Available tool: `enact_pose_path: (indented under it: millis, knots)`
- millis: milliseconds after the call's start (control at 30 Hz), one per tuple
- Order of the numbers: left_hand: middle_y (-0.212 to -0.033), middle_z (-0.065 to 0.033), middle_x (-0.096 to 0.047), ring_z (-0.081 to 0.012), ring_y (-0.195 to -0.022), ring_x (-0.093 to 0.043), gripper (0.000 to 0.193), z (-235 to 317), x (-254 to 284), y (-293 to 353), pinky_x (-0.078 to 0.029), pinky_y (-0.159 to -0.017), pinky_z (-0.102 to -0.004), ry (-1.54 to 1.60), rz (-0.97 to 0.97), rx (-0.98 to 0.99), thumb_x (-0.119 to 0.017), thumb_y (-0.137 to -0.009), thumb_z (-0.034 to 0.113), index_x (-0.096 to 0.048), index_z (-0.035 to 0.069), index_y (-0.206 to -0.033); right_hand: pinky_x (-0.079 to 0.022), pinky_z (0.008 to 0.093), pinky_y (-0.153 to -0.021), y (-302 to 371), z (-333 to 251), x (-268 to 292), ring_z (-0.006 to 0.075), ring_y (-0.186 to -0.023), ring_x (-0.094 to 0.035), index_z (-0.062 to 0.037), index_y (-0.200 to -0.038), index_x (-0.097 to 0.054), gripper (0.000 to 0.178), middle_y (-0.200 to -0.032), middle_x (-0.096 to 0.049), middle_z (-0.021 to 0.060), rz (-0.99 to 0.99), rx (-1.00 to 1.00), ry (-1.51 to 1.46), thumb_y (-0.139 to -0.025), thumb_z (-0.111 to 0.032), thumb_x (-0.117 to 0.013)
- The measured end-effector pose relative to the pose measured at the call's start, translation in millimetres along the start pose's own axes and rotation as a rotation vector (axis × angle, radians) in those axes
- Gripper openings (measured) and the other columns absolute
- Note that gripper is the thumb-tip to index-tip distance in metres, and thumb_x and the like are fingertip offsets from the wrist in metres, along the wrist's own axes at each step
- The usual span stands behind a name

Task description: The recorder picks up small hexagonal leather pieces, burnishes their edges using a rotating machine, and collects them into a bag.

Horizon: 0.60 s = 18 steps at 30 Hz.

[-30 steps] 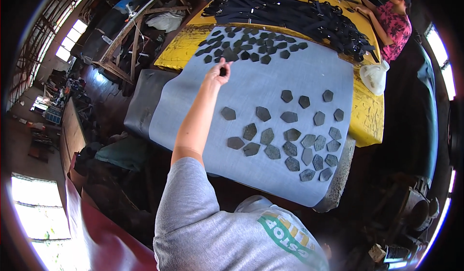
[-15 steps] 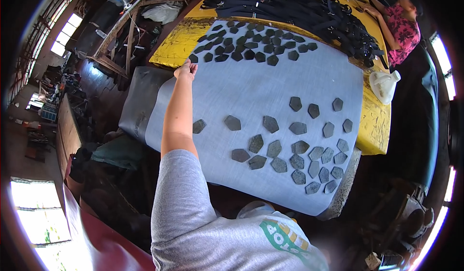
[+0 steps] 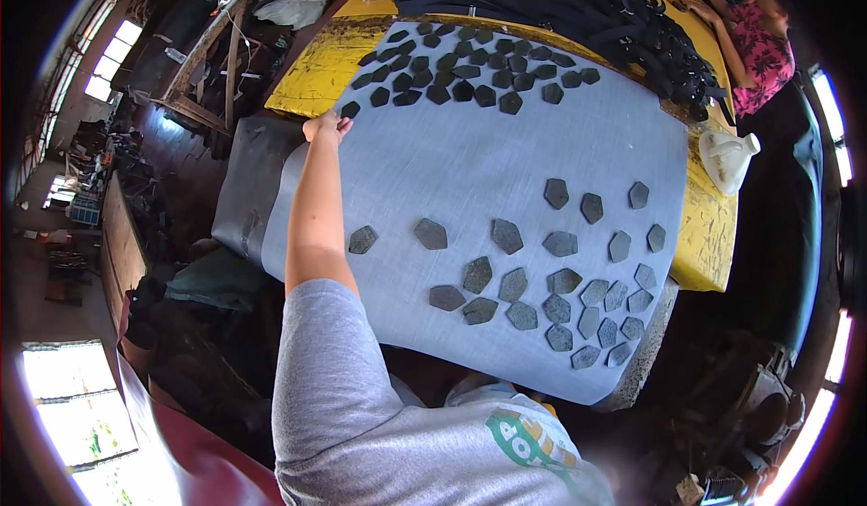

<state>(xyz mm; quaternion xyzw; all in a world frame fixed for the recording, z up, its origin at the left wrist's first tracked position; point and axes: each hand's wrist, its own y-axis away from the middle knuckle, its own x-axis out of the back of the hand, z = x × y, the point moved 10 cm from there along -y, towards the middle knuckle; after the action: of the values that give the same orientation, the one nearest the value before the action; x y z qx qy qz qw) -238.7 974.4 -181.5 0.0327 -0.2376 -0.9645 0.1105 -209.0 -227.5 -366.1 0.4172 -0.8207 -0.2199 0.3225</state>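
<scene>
My left arm reaches forward along the left side of a blue-grey sheet [image 3: 452, 163]. My left hand [image 3: 327, 128] is at the sheet's far left edge, with the fingers curled together; what they pinch, if anything, cannot be made out. Just beyond the fingertips lies a dark five-sided flat piece [image 3: 349, 110], close to the hand. Several similar dark pieces [image 3: 462, 91] are crowded across the far end of the sheet. Nearer me, other grey-green five-sided pieces [image 3: 477, 274] are spread out, densest toward the right, and one piece [image 3: 362, 240] lies beside my forearm. My right hand is out of view.
A yellow table [image 3: 316, 74] supports the sheet, with a heap of black straps [image 3: 542, 18] at its far end. A white plastic container [image 3: 727, 159] stands on the right edge. Another person [image 3: 763, 50] is at the far right corner. A wooden frame [image 3: 203, 64] stands left.
My left hand has shifted slightly left along the sheet's edge, and the view has tilted a little. The spread pieces near me look the same.
</scene>
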Motion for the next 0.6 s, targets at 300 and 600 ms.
enact_pose_path:
  millis: [300,600]
  knots:
    - [-0.074,-0.0113,-0.052,-0.0204,-0.060,-0.054,0.005,26.3,11.8,8.7,-0.058,-0.066,-0.0408,-0.025,-0.211,-0.035,-0.055,-0.084,0.000,-0.055,-0.001,-0.088,-0.037,0.0214,-0.037,-11.4,16.1,-18.3,0.0128,-0.046,-0.052,-0.0038,-0.086,-0.059,0.008,-0.070,-0.063,0.0076,-0.092,-0.014,0.052,-0.080,-0.008,-0.059]
    - [-0.079,-0.0117,-0.044,-0.0201,-0.065,-0.050,0.010,-16.8,-22.6,11.0,-0.059,-0.069,-0.0433,0.098,-0.320,0.247,-0.047,-0.091,0.004,-0.042,-0.002,-0.097,-0.036,0.0200,-0.037,30.9,-14.5,-35.5,0.0102,-0.047,-0.051,-0.0038,-0.084,-0.059,0.007,-0.068,-0.062,0.0062,-0.035,0.002,0.004,-0.080,-0.010,-0.058]
